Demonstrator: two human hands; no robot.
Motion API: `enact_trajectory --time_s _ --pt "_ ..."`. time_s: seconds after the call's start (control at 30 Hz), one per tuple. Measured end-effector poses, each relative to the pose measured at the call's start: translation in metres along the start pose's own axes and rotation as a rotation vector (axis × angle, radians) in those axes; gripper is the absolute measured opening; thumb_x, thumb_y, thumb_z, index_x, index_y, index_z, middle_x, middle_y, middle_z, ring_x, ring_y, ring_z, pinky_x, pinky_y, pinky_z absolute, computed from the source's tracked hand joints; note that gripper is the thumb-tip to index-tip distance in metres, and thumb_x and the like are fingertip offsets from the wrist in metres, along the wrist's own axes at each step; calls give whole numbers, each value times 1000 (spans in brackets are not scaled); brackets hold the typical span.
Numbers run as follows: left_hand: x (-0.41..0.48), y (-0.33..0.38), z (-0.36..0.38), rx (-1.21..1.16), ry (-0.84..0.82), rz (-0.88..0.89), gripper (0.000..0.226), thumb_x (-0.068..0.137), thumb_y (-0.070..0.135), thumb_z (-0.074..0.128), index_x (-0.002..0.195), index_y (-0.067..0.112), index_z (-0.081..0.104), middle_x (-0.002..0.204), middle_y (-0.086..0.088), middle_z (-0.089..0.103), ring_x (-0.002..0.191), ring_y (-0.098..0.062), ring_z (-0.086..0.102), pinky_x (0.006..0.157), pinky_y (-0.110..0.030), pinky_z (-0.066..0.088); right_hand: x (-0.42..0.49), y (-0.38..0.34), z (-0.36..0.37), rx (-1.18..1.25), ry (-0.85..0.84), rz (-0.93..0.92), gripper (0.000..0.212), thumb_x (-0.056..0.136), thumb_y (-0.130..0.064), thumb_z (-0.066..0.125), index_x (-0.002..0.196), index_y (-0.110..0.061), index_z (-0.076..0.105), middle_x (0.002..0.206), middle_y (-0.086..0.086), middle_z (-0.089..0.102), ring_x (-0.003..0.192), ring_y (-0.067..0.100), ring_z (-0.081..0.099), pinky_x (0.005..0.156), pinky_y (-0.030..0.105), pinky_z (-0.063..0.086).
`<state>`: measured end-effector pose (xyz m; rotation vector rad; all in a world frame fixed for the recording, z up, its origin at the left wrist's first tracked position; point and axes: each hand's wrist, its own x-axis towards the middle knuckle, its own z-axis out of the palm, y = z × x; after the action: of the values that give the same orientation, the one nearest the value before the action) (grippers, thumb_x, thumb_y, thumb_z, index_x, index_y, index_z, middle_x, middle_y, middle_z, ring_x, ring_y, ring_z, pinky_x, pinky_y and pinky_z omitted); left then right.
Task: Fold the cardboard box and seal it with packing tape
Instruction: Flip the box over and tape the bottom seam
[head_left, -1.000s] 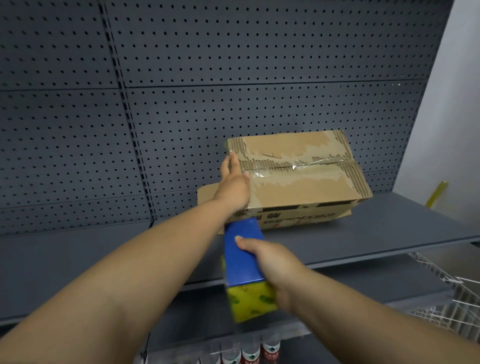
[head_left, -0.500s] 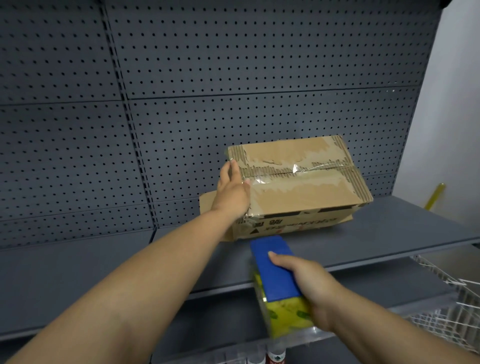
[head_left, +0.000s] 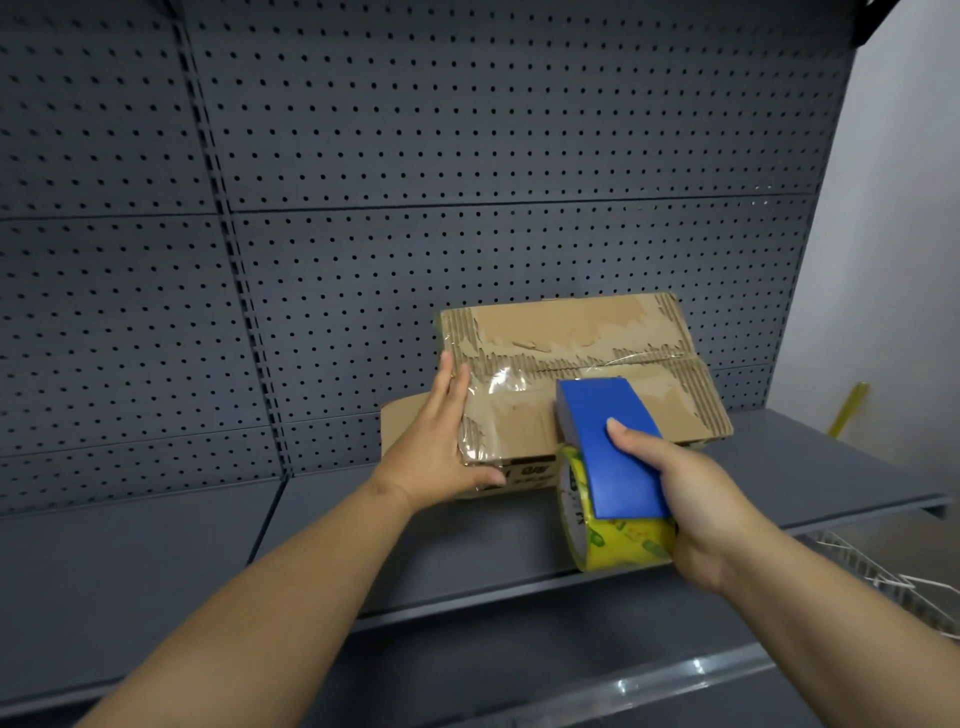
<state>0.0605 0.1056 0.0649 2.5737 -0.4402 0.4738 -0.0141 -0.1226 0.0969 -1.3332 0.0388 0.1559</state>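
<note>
Hands (head_left: 441, 447) (left) steady box (head_left: 587, 332); right (head_left: 696, 499) holds tape dispenser (head_left: 608, 447).

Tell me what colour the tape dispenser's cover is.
Blue, above a yellow tape roll; head view, tape dispenser.

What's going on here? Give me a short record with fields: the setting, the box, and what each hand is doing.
setting: grey shelf with a pegboard back
box: cardboard box, flaps closed, clear tape along the top seam, surface torn
left hand: left hand flat against the box's left end, steadying it
right hand: right hand grips the blue tape dispenser in front of the box
tape roll: yellow roll
</note>
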Motion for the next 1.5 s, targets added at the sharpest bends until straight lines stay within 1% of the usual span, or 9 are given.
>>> enact_trajectory --time_s 0.1,0.3,0.73,0.9,0.97,1.07,1.17,1.3,1.5 --pt "1 -1 -5 126 -39 1 138 54 62 76 145 26 -21 142 18 -44 136 1 -5 107 -23 24 3 -1 -1 -12 3 -13 25 77 -34 69 89 -12 72 76 3 75 69 22 67 80 39 50" --pt "-2 -5 6 171 11 15 122 70 52 72 146 22 -19 137 15 -48 146 -15 7 105 -24 33 8 -3 -2 -25 -33 -15 27 76 -34 69 90 -10 72 78 5 74 71 24 67 82 40 50" --pt "-5 -1 11 100 -38 -5 110 77 55 62 147 26 -18 134 22 -51 144 -10 5 109 -32 31 12 -5 -13 -18 -109 20 26 76 -34 69 86 -10 72 74 5 73 63 21 67 72 36 50" --pt "0 11 8 96 142 -48 80 83 52 54 146 16 21 157 6 -4 144 -16 12 112 -39 26 14 -11 -21 1 -144 21 23 78 -33 68 85 -11 72 71 4 73 57 19 67 63 32 51" --pt "14 24 7 60 329 -142 52 88 52 46 125 16 46 140 0 28 133 -18 33 107 -38 35 15 -13 -24 10 -157 19 22 78 -32 67 85 -12 71 71 4 73 56 18 68 61 31 50" --pt "45 40 0 33 497 -322 33 88 51 50 94 19 52 110 2 39 113 -18 44 94 -36 42 19 -13 -28 1 -167 8 23 77 -33 68 85 -12 72 73 4 74 59 18 68 63 32 50" --pt "72 43 -9 -8 563 -403 49 86 47 58 115 10 45 127 -9 36 121 -25 38 96 -35 37 23 -12 -31 -13 -176 9 25 77 -33 68 86 -10 73 75 6 74 61 20 68 66 33 51" --pt "85 41 -8 -195 445 -387 77 93 41 47 150 12 4 159 -3 -1 145 -22 11 114 -37 19 25 -15 -36 -9 -217 31 30 74 -34 69 86 -8 72 73 8 73 57 20 67 57 30 51" --pt "72 42 3 -211 513 -338 68 94 38 47 149 13 14 155 -7 21 140 -24 27 109 -35 27 31 -25 -47 38 -313 -57 40 63 -38 68 89 -8 72 84 10 74 68 22 68 65 32 54"
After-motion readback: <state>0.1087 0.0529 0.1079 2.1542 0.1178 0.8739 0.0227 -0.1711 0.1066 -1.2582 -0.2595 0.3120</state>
